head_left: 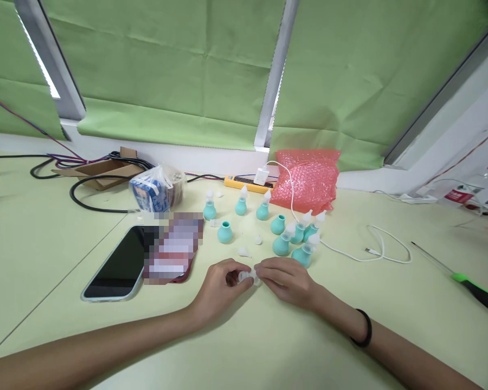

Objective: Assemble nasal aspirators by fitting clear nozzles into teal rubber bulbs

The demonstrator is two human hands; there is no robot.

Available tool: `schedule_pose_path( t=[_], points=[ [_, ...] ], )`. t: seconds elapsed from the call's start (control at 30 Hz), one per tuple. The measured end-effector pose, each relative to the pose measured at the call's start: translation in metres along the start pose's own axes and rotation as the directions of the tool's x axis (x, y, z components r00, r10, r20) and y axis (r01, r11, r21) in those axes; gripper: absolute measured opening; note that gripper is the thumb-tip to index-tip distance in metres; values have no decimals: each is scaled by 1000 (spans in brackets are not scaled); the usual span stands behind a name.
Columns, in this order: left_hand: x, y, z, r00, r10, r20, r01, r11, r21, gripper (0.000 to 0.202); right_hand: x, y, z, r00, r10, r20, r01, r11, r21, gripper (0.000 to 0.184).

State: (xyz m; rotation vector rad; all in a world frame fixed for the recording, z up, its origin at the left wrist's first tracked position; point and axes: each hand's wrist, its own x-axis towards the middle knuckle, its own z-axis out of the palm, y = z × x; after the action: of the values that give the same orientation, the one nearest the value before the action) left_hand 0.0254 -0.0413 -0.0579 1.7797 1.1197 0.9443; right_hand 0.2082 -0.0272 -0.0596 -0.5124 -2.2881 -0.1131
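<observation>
My left hand point(217, 290) pinches a small clear plastic tube piece point(244, 277) between thumb and fingers. From the other side the fingertips of my right hand point(287, 280) close on the same piece, and they partly hide it. Just beyond lie a loose clear tip point(244, 252) and a small whitish part point(258, 240). Two teal squeeze bulbs, one at left point(225, 234) and one at right point(278, 225), stand with bare open necks. Several other teal bulbs point(281, 246) carry clear tubes and pointed tips.
Left of my hands lie a black-screened phone point(120, 265) and a second phone point(174, 249) with a blurred screen. Behind are a bagged blue package point(150, 194), a yellow power strip point(244, 184) and red bubble wrap point(307, 181). A white cable point(384, 252) and screwdriver point(472, 287) lie right.
</observation>
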Motion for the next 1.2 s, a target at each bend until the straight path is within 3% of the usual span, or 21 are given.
schedule_pose_path(
  t=[0.13, 0.33, 0.63, 0.87, 1.03, 1.2],
  points=[
    [0, 0, 0, 1000, 3, 6, -3, 1000, -8, 17, 4, -4, 0, 999, 4, -36, -2, 999, 46, 31],
    [0, 1, 0, 1000, -8, 2, 8, 1000, -9, 18, 7, -7, 0, 992, 112, -63, -102, 985, 141, 23],
    [0, -1, 0, 1000, -17, 17, 17, 1000, -14, 16, 5, -5, 3, 992, 87, -92, -70, 981, 179, 23],
    [0, -1, 0, 1000, -14, 2, 14, 999, -34, 18, 0, -2, 5, 988, -75, -132, 83, 995, 53, 21],
    [0, -1, 0, 1000, -20, 6, 20, 999, -38, 17, -2, 1, 4, 957, -283, -59, 276, 956, -103, 21],
    [0, -2, 1, 1000, -23, 3, 23, 999, -44, 17, -2, 0, 4, 939, -344, 10, 340, 923, -179, 11]
  ],
)
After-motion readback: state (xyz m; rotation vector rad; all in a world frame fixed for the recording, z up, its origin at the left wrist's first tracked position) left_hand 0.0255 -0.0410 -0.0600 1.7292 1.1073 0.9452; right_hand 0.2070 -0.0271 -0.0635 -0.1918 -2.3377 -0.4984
